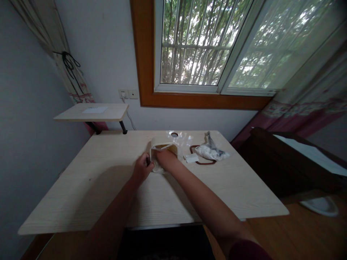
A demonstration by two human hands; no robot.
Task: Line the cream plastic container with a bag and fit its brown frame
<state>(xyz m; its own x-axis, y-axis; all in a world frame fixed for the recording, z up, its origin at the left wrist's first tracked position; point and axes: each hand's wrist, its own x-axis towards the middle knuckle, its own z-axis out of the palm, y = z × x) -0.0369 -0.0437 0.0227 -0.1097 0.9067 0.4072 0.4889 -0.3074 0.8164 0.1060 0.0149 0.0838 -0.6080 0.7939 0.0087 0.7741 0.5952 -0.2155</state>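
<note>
Both hands meet at a cream pouch [163,146] that lies near the far middle of the desk [94,187]. Left hand [142,169] is curled shut on the pouch's left edge, thumb and fingers pinching the fabric. Right hand [165,156] is pushed into the pouch's open mouth, so its fingers are hidden and one cannot tell how far they are spread or whether they grip anything. The pouch's rim stands up around that hand, its opening turned towards the person.

Just behind the pouch lies a sheet of clear wrap [181,138], over a round hole in the desk. To the right, near the pouch, lies a small white card [191,157], touching a brown loop [204,163] flat on the wood. A crumpled plastic bag [211,151] rests over the loop's far side.

Further out, a small shelf [81,115] with a paper [95,109] on it stands off the desk's far left corner, below a wall socket [127,94]. A window [200,43] fills the wall behind, and dark furniture [284,162] stands to the right
</note>
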